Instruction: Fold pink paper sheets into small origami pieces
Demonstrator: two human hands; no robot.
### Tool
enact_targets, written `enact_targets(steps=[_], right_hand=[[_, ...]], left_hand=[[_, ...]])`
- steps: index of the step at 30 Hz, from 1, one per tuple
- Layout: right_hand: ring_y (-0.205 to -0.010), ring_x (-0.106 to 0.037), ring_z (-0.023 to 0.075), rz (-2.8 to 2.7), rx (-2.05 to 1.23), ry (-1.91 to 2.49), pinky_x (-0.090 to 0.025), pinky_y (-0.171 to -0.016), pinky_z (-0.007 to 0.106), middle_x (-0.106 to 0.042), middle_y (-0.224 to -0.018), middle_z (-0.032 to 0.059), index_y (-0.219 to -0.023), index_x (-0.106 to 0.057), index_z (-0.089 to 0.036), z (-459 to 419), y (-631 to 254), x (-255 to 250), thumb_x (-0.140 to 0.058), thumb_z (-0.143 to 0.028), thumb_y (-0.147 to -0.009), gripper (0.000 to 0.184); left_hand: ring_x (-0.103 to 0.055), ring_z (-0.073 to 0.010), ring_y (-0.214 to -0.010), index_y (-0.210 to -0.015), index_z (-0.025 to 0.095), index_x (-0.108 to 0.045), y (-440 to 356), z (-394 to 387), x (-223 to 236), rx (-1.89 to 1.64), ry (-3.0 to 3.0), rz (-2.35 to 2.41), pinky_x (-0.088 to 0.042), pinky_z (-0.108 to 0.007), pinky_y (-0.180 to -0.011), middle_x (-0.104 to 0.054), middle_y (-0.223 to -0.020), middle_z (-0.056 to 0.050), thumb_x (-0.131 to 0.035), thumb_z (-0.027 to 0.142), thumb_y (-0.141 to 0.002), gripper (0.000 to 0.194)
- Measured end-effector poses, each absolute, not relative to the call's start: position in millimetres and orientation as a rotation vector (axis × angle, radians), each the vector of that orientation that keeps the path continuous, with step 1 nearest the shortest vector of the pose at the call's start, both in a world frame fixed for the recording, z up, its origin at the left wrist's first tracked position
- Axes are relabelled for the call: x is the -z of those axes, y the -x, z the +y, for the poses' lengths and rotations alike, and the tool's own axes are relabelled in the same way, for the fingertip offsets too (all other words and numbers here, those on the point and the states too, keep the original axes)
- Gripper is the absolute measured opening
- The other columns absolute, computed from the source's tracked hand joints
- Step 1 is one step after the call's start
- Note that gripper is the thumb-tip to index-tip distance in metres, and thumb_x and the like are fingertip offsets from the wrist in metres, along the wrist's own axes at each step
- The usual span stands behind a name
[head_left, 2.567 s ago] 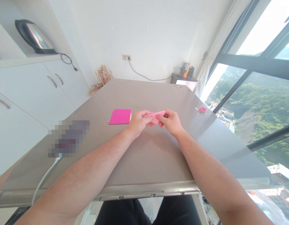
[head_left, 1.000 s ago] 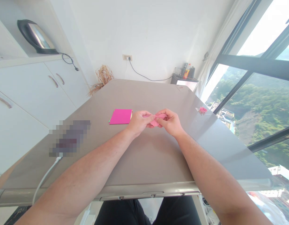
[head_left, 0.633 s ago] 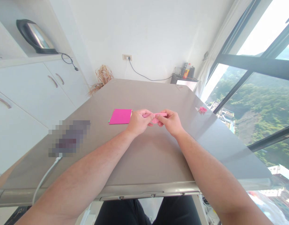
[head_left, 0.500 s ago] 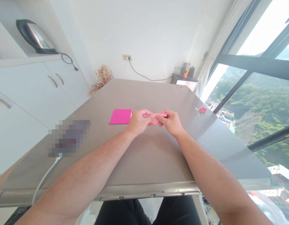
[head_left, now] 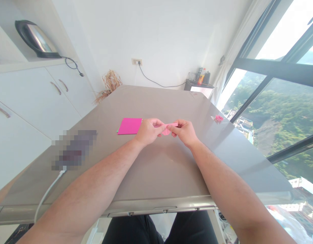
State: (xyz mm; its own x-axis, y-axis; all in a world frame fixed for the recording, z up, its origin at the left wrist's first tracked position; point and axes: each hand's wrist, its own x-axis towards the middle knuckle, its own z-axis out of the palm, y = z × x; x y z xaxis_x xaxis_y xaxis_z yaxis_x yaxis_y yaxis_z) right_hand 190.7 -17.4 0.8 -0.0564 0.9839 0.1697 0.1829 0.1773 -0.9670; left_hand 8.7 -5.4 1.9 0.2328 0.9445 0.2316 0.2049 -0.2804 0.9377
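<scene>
Above the middle of the table, a folded piece of pink paper (head_left: 166, 130) is pinched between both hands. My left hand (head_left: 150, 131) grips its left side, thumb on top. From the other side, my right hand (head_left: 184, 132) presses its thumb and fingers on the paper. A narrow folded strip runs along the far edge, and a small pointed part hangs toward me between the thumbs. Just left of my left hand lies a stack of magenta paper squares (head_left: 130, 126), with a bit of green showing at its corner.
A small pink folded paper piece (head_left: 218, 118) lies at the table's right, near the window. On the left is a blurred-out flat object (head_left: 76, 149) with a white cable (head_left: 48, 189). A low cabinet (head_left: 199, 86) with bottles stands beyond the far edge of the table (head_left: 158, 169).
Both thumbs have shifted slightly on the pink paper, and more of its small pointed part shows between them. Both hands have moved a little to the left.
</scene>
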Motion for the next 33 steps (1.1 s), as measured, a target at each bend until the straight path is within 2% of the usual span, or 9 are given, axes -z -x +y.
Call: enact_targets(steps=[3,11,18,22,29,33], right_hand=[[-0.058,-0.057,0.0139,-1.450,-1.069,1.104,-0.048,-0.060,0.029,-0.065,-0.059,0.0013,-0.067,-0.067,-0.019,-16,-194,1,-0.079,-0.044,-0.071,0.028],[-0.059,-0.059,0.0143,-1.538,-1.235,1.062,-0.049,-0.063,0.030,-0.067,-0.062,0.0035,-0.074,-0.073,-0.017,-14,-206,-2,-0.072,-0.046,-0.077,0.029],[-0.063,-0.056,0.0144,-1.625,-1.058,1.198,-0.046,-0.062,0.029,-0.068,-0.069,0.0020,-0.078,-0.074,-0.019,-19,-199,-4,-0.076,-0.043,-0.072,0.025],[-0.064,-0.056,0.0157,-1.659,-0.949,1.289,-0.042,-0.058,0.028,-0.065,-0.063,0.0012,-0.072,-0.073,-0.019,-19,-194,-3,-0.072,-0.040,-0.073,0.021],[-0.064,-0.055,0.0146,-1.546,-0.876,1.287,-0.043,-0.061,0.028,-0.062,-0.063,-0.0003,-0.066,-0.067,-0.019,-20,-195,-4,-0.068,-0.034,-0.072,0.016],[-0.069,-0.061,0.0165,-1.528,-0.934,1.247,-0.047,-0.066,0.030,-0.068,-0.069,0.0013,-0.068,-0.069,-0.020,-20,-193,-3,-0.069,-0.032,-0.072,0.013]], left_hand=[[-0.070,-0.0188,-0.073,-0.080,0.016,-0.071,-5,-3,-3,-1.092,-1.667,1.090,-0.056,-0.029,-0.061,-0.075,-0.080,-0.007,-0.073,0.039,-0.076,0.023],[-0.067,-0.0153,-0.065,-0.076,0.016,-0.071,1,1,-5,-1.037,-1.613,1.101,-0.053,-0.027,-0.061,-0.073,-0.073,-0.005,-0.074,0.031,-0.072,0.016],[-0.070,-0.0187,-0.069,-0.074,0.017,-0.070,-2,-2,-3,-0.959,-1.652,1.090,-0.055,-0.030,-0.063,-0.075,-0.075,-0.007,-0.075,0.037,-0.072,0.021],[-0.069,-0.0189,-0.068,-0.073,0.017,-0.071,-6,-3,-2,-0.960,-1.651,1.063,-0.055,-0.030,-0.062,-0.075,-0.075,-0.007,-0.077,0.039,-0.071,0.023],[-0.068,-0.0182,-0.067,-0.074,0.016,-0.071,-9,-1,4,-1.070,-1.560,1.090,-0.054,-0.029,-0.060,-0.074,-0.073,-0.006,-0.076,0.037,-0.071,0.022],[-0.070,-0.0188,-0.071,-0.077,0.016,-0.071,-9,-3,3,-1.062,-1.567,1.045,-0.054,-0.029,-0.063,-0.075,-0.077,-0.007,-0.076,0.035,-0.071,0.021]])
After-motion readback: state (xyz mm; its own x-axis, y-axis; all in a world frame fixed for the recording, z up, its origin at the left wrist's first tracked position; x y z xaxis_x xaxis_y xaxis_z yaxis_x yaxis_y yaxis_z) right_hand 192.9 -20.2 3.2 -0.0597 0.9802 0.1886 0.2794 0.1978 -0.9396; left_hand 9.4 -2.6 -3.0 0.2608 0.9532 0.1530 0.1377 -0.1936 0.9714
